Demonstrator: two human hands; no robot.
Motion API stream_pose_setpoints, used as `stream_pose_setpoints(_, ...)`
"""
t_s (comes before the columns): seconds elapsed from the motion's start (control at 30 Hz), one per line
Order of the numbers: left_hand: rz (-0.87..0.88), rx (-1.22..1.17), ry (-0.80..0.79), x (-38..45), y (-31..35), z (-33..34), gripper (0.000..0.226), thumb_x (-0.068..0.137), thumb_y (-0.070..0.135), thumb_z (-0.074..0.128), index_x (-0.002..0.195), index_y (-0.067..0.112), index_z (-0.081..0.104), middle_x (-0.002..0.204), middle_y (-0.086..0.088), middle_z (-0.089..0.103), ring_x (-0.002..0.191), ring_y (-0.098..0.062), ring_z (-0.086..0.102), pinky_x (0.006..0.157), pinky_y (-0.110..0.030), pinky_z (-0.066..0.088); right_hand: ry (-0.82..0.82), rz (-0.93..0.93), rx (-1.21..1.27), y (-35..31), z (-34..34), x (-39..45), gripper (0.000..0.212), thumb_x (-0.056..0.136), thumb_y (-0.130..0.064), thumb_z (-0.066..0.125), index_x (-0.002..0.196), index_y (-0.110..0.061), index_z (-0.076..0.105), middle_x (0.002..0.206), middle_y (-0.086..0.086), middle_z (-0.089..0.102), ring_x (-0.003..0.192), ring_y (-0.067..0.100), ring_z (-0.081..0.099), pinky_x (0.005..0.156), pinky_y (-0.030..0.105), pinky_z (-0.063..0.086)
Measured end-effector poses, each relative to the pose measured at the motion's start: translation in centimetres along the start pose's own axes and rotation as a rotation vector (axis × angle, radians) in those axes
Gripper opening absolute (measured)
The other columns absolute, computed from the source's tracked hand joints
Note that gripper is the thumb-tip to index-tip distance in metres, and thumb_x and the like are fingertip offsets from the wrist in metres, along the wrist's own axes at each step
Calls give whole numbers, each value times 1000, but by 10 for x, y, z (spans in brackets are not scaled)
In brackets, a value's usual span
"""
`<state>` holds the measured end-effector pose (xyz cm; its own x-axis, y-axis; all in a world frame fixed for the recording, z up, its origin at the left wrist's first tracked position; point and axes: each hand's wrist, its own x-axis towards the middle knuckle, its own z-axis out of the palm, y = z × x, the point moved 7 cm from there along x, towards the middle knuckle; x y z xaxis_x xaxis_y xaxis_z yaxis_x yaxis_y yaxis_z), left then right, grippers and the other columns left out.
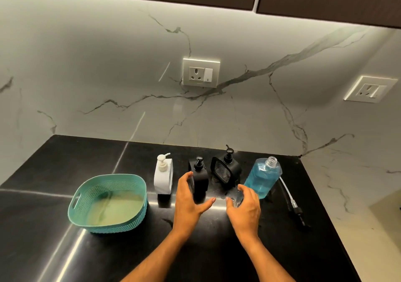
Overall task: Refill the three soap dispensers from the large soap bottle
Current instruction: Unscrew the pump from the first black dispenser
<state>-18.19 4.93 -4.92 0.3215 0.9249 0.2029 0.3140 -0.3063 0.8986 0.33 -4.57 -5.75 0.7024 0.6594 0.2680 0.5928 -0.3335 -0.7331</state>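
Observation:
Three soap dispensers stand in a row on the black counter (130, 249): a white one (163, 176) at the left, a black one (199, 177) in the middle and a second black one (226, 171) with a sponge holder to its right. The large clear bottle of blue soap (262, 178) stands uncapped at the right. Its black pump with a white tube (293, 203) lies on the counter beside it. My left hand (191, 199) reaches to the middle black dispenser, fingers spread beside it, holding nothing. My right hand (245, 205) hovers with loosely curved fingers in front of the blue bottle, empty.
A teal plastic basket (76, 203) sits on the counter at the left. The marble wall behind carries two sockets (200, 72). The counter ends at the right, where a pale marble surface (347, 195) begins.

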Motion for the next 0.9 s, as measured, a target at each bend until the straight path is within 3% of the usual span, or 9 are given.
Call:
stream_pose_setpoints(0.13,-48,6,-6,8,-16,-1,107,73,45,93,157,22,30,151,16,37,140,6,33,109,1,24,-104,10,106,-19,31,9,51,79,-19,86,126,-16,66,115,-5,65,108,12,62,95,33,55)
stream_pose_setpoints(0.23,-74,7,-25,17,-24,1,107,74,40,93,157,21,29,146,20,35,131,25,30,102,5,24,-167,14,173,-33,47,16,47,84,-20,82,128,-17,66,116,-7,66,103,7,63,90,28,58)
stream_pose_setpoints(0.3,-89,-2,-45,23,-28,3,105,75,34,93,157,17,30,144,17,37,127,29,31,100,5,25,-206,16,205,-40,58,21,44,89,-20,78,131,-16,65,118,-5,67,103,6,65,89,28,59)
stream_pose_setpoints(0.5,-109,-40,-85,41,-37,14,98,77,28,91,156,21,32,146,7,48,131,3,49,105,-2,35,-221,-4,244,-53,76,27,34,96,-18,69,129,-16,68,112,-5,71,102,5,68,89,25,58)
stream_pose_setpoints(0.67,-131,-69,-82,49,-42,20,97,82,30,87,159,23,28,152,8,44,140,-4,43,109,-5,32,-214,-27,239,-51,83,28,27,97,-17,66,124,-16,70,112,-5,71,103,4,67,91,27,58)
stream_pose_setpoints(0.8,-162,-71,-64,51,-44,23,96,84,29,84,161,26,27,154,6,47,142,-6,45,119,-26,39,-232,-41,257,-52,85,26,26,97,-15,66,123,-16,70,110,-8,69,101,1,66,87,21,57)
stream_pose_setpoints(0.9,-169,-45,-49,53,-46,24,88,88,27,80,160,28,29,150,6,53,141,-8,50,118,-38,44,-233,-45,271,-51,87,24,25,96,-15,67,121,-17,71,108,-9,69,98,2,67,85,28,60)
